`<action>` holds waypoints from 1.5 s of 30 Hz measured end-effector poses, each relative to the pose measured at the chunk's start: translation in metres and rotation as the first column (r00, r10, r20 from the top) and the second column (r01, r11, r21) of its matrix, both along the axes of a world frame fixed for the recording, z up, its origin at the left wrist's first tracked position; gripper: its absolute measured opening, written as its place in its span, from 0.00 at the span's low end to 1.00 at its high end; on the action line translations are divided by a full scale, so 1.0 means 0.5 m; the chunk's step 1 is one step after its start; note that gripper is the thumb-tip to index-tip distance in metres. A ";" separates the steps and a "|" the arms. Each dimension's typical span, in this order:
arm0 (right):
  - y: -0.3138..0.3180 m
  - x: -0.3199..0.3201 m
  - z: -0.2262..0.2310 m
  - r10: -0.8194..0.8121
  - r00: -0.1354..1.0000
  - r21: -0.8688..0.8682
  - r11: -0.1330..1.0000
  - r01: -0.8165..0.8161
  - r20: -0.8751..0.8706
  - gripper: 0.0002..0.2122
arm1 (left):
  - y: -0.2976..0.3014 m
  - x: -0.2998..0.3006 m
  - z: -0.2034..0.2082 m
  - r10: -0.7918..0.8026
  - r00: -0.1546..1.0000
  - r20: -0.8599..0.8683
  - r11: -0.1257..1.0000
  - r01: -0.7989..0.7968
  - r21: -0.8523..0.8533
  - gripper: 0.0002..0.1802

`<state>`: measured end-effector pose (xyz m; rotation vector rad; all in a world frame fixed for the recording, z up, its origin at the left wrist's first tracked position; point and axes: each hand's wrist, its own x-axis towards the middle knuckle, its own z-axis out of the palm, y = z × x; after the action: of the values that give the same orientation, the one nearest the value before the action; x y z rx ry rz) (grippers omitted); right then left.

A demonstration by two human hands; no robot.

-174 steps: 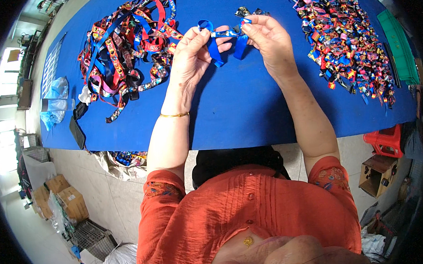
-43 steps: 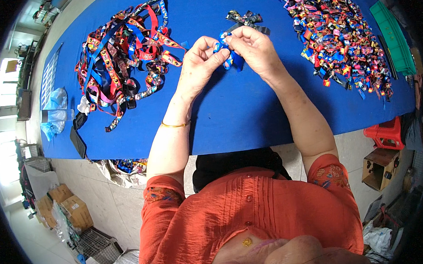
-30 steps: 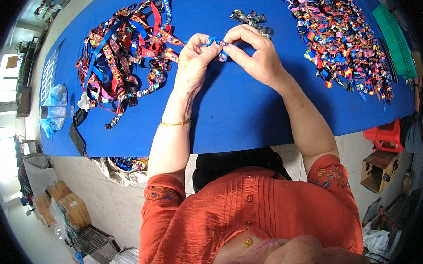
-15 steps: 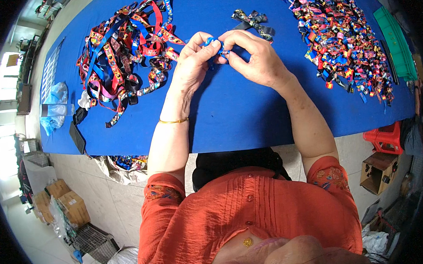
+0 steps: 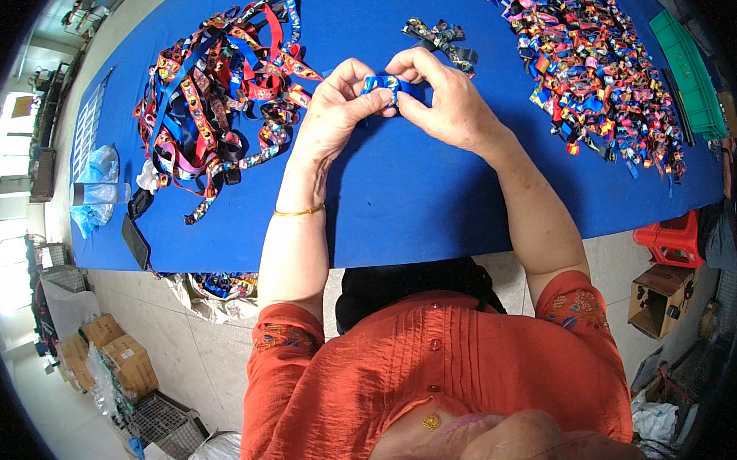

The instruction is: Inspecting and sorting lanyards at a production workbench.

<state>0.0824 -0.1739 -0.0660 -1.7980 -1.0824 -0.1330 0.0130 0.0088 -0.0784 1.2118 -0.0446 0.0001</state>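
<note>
A short blue patterned ribbon (image 5: 382, 83), looped on itself, is held up over the blue table (image 5: 417, 207) between my two hands. My left hand (image 5: 338, 106) pinches its left part, the thumb lying across the front. My right hand (image 5: 445, 103) has thumb and fingertips closed at the ribbon's right side. Part of the ribbon is hidden behind my fingers. Just beyond my right hand lie a few dark patterned ribbon pieces (image 5: 442, 38). Left of my left hand is a tangled pile of long printed ribbons (image 5: 198, 102), red, blue and black.
A wide heap of small colourful ribbon pieces (image 5: 600, 68) covers the table's right side, beside a green plastic crate (image 5: 689, 76). Blue plastic bags (image 5: 99, 180) rest at the left edge. On the floor are a red stool (image 5: 669, 240), a wooden box (image 5: 661, 299) and cardboard boxes (image 5: 127, 362).
My hands have come slightly lower and the fingers have shifted on the ribbon. More of its blue loop now shows between them.
</note>
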 end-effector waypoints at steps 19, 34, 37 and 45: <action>-0.006 0.013 0.010 0.406 0.588 0.380 0.908 -0.176 -0.699 0.13 | -0.019 -0.007 0.014 0.044 0.993 0.110 0.998 -0.049 0.048 0.13; -0.004 0.023 -0.003 0.331 0.600 0.292 0.942 -0.164 -0.728 0.07 | -0.041 -0.009 0.015 0.213 0.966 0.147 0.968 -0.229 0.103 0.14; -0.010 0.027 -0.003 0.219 0.690 0.127 0.975 -0.183 -0.689 0.06 | -0.038 -0.008 0.012 0.217 0.962 0.163 0.967 -0.235 0.099 0.14; -0.008 0.030 -0.019 0.107 0.751 0.019 0.992 -0.126 -0.652 0.06 | -0.032 -0.009 0.025 0.132 0.985 0.111 0.963 -0.154 0.221 0.14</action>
<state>0.0972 -0.1777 -0.0754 -1.5961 -0.6748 0.5611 0.0085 -0.0070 -0.0660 1.4433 -0.0409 0.1836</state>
